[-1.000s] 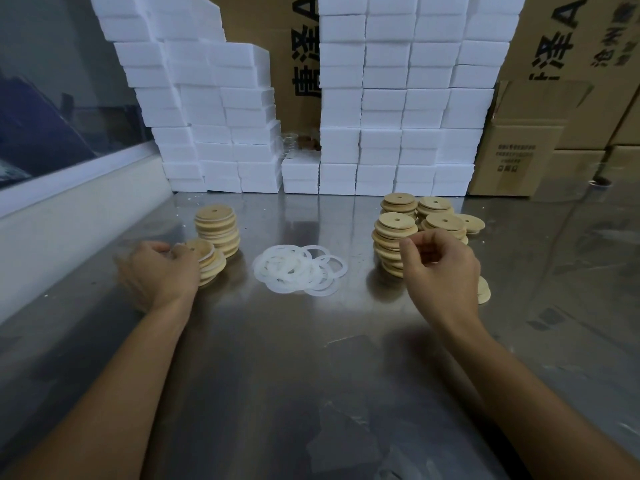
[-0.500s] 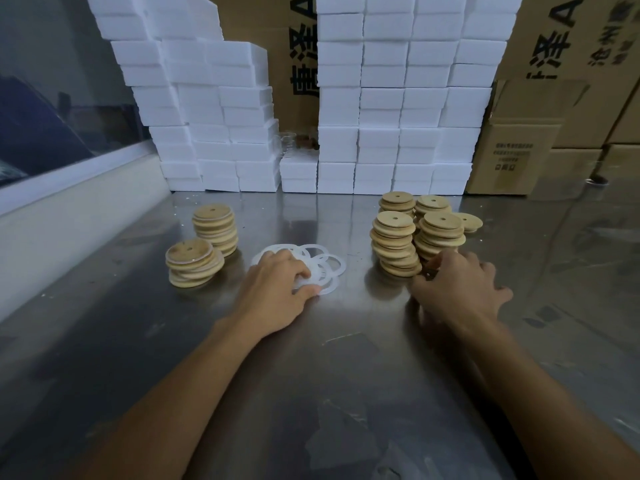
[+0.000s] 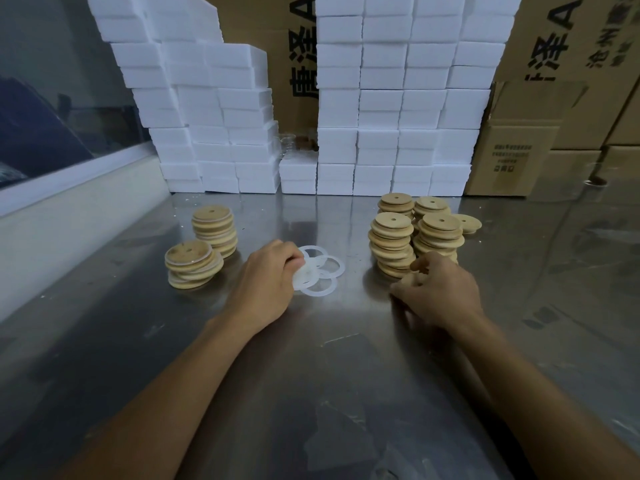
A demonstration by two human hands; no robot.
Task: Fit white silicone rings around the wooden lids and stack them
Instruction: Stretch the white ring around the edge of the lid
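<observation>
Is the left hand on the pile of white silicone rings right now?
Yes, the left hand rests on the pile of white silicone rings, its fingers pinching one ring at the pile's left edge.

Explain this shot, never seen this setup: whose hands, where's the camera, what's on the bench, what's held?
There is no machine here: a person works bare-handed, and the one camera sits on their head, looking forward and down, so the arms enter from the bottom.

On the steel bench lie loose white rings in the middle. Right of them stand stacks of bare wooden lids. On the left are two stacks of lids whose edges show white, probably already ringed. Behind stand white boxes and cartons.

The left hand pinches a ring at the pile's edge. The right hand is curled at the foot of the lid stacks, with something pale between its fingers; it is probably a lid, but I cannot be sure.
</observation>
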